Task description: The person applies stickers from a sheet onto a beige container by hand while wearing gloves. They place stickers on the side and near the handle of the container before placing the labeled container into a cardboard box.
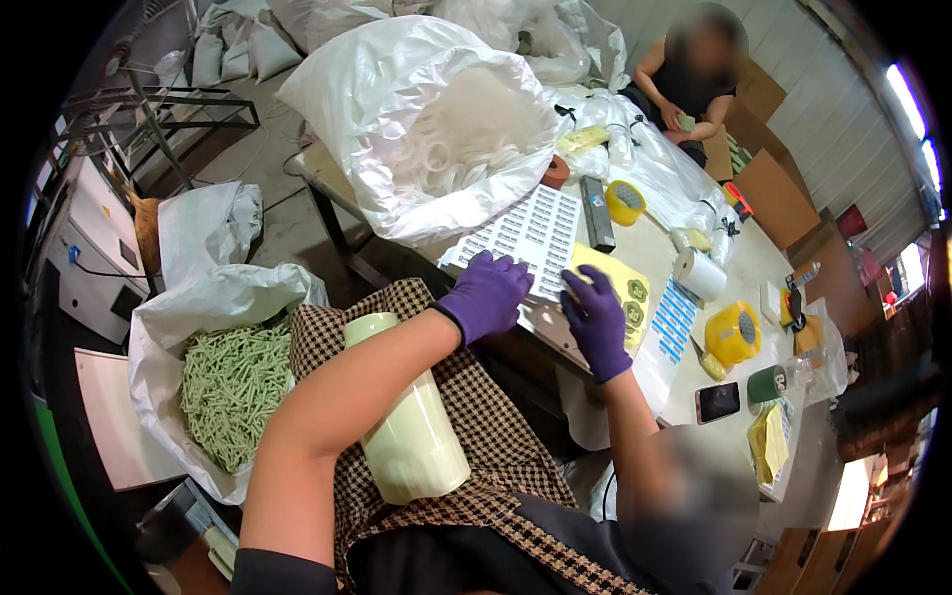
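Note:
Both of my hands wear purple gloves and are over the near edge of the table. My left hand [488, 296] lies on a white sheet of printed labels [543, 233], fingers stretched forward. To its right, my right hand [597, 322] hovers by the sheet's edge with its fingers bent and apart, and I make out nothing in them. A yellow sheet with green round stickers [635, 283] is partly behind that hand. Across my lap, on a checked apron [486, 416], rests a pale green cylinder [412, 446], partly covered by my left forearm.
A large white sack of translucent rings [446, 159] stands on the table [674, 387]. Tape rolls [732, 332], a blue label sheet [666, 319] and a phone [717, 402] lie rightward. At left is a sack of green pieces [233, 392]. Another person [689, 89] sits across.

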